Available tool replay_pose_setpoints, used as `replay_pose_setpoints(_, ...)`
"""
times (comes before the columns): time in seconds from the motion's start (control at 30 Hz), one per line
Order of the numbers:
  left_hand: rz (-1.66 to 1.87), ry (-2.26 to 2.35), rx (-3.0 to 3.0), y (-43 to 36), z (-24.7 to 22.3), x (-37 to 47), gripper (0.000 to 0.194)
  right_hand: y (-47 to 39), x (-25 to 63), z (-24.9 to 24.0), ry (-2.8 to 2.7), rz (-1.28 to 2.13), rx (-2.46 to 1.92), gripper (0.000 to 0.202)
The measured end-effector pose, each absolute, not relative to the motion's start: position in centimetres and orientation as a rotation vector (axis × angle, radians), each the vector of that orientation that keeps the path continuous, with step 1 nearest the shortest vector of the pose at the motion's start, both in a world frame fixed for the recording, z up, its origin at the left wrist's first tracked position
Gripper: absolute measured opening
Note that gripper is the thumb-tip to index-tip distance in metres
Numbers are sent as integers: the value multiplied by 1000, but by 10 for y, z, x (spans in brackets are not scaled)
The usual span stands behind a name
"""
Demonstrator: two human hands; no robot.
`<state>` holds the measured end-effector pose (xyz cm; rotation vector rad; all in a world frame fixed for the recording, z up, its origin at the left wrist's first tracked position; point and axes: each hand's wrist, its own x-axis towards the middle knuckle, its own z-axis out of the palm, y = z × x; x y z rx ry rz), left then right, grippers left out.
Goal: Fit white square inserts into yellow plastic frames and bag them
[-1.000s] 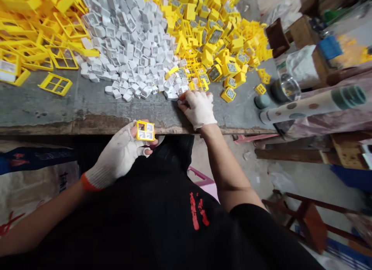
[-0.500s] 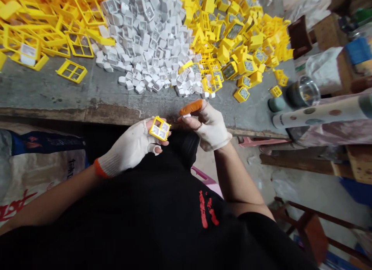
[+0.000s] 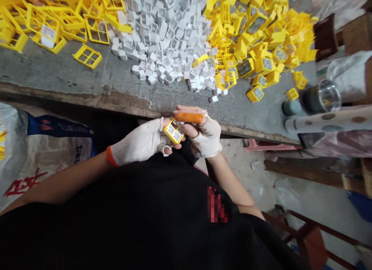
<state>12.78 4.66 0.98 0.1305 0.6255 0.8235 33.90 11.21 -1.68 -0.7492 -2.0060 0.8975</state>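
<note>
My left hand [image 3: 145,140], in a white glove with bare fingertips, holds a small yellow frame [image 3: 173,131] by its left and lower edges. White caps fill some of the frame's openings. At the frame's upper right, my right hand [image 3: 202,132], gloved with an orange cover on one finger, pinches a white cap [image 3: 179,123], which its fingers partly hide. Beyond the hands lie a heap of white caps [image 3: 165,33], empty yellow frames [image 3: 66,20] on the left and yellow pieces with grey-white faces [image 3: 261,41] on the right.
The grey table [image 3: 122,78] has a worn front edge just beyond my hands. At the right are a clear cup [image 3: 329,95], a patterned white cylinder [image 3: 334,121] and a pink stool [image 3: 270,145] below. A printed sack [image 3: 55,150] stands at the left.
My right hand has come left and down with the white cap to the yellow frame. The heaps and the table's contents appear shifted in view. One white cap now lies apart, nearer the table's front.
</note>
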Motion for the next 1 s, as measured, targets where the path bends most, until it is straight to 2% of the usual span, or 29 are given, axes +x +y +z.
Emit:
replay_pose_setpoints(0.1, 805, 644, 118, 48, 11, 128, 39, 116, 349, -7, -2055, 725, -644, 24)
replay_pose_setpoints(0.2, 777, 671, 119, 49, 13, 128, 40, 116, 353, 0, -2132, 627, -632, 23)
replay_pose_setpoints(0.5, 763, 742, 87, 52, 20, 132, 38, 116, 349, -7, -2150, 679, -597, 33)
replay_pose_setpoints(0.67, 741, 788, 76, 55, 19, 131, 40, 118, 353, -1, -2311, 670, -764, 55)
replay_pose_setpoints(0.73, 729, 773, 101, 54, 17, 128, 33, 118, 354, 2, -2358, 608, -810, 60)
replay_pose_setpoints(0.83, 720, 750, 156, 56, 11, 123, 17, 116, 351, 1, -2375, 590, -813, 56)
replay_pose_setpoints(1.0, 738, 848, 210, 60, 15, 125, 10, 121, 348, -8, -2379, 896, -824, 45)
